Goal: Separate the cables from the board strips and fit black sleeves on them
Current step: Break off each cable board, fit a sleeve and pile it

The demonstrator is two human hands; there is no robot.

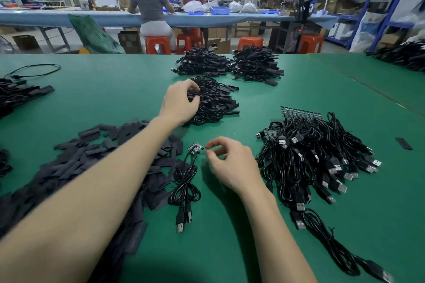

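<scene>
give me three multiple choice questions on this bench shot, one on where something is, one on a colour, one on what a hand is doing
1. Where does the heap of loose black sleeves lie?
A. left of the small cable bundle with boards
B. at the far right edge of the mat
C. on the blue table behind

2. What colour is the table mat?
A. grey
B. green
C. red

3. What is the left hand doing?
A. lying flat on bare mat
B. holding a blue bin
C. reaching into a pile of sleeved cables with curled fingers

Answers:
1 A, the sleeves spread under the left forearm, left of the small cable bundle.
2 B, the mat is green all over.
3 C, its fingers curl into the pile, while the right hand hovers near the bundle's boards holding nothing.
</scene>
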